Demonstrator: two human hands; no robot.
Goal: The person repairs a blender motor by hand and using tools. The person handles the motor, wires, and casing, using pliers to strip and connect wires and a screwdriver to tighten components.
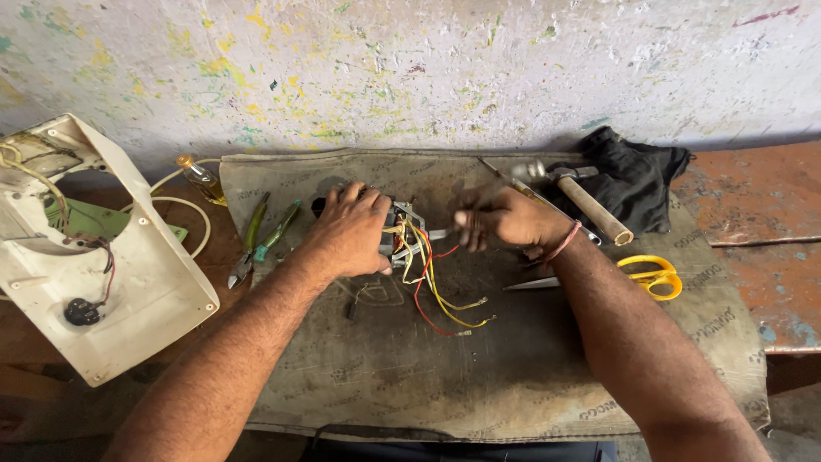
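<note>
The left hand (349, 229) grips a small motor (400, 235) on the tabletop (513, 359); its wires (436, 291) trail toward the person; the right hand (505, 218), just right of it, is closed on a thin tool (500, 177)

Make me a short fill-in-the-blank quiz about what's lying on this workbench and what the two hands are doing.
1. The left hand grips a small motor trailing red and ____ wires.
2. The scissors near the right arm have ____ handles.
3. The hammer lies partly on a ____ cloth.
4. The pliers lie on the ____ hand's side.

Missing words: yellow; yellow; black; left
</note>
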